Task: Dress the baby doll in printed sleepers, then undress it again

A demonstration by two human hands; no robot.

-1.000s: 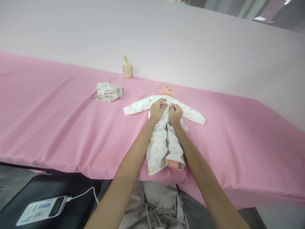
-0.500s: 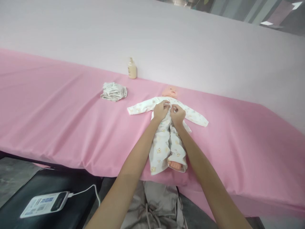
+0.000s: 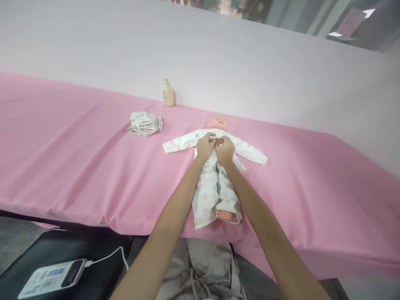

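A baby doll (image 3: pixel 218 122) lies on its back on the pink table (image 3: pixel 78 158), dressed in a white romper with a bear print (image 3: pixel 212 187). One bare foot (image 3: pixel 225 214) pokes out of the right leg. My left hand (image 3: pixel 204 146) and my right hand (image 3: pixel 225 148) meet at the doll's chest, both pinched closed on the romper's front edges just below the neck. The fingertips nearly touch each other. The sleeves lie spread out flat to both sides.
A folded pale cloth (image 3: pixel 144 123) lies left of the doll. A cream pump bottle (image 3: pixel 168 93) stands at the back against the pale wall. A device with a white cable (image 3: pixel 51 278) rests on a black seat at the lower left.
My hands have drawn closer together at the doll's chest and crept slightly up toward the neck. The doll and the other things have not moved.
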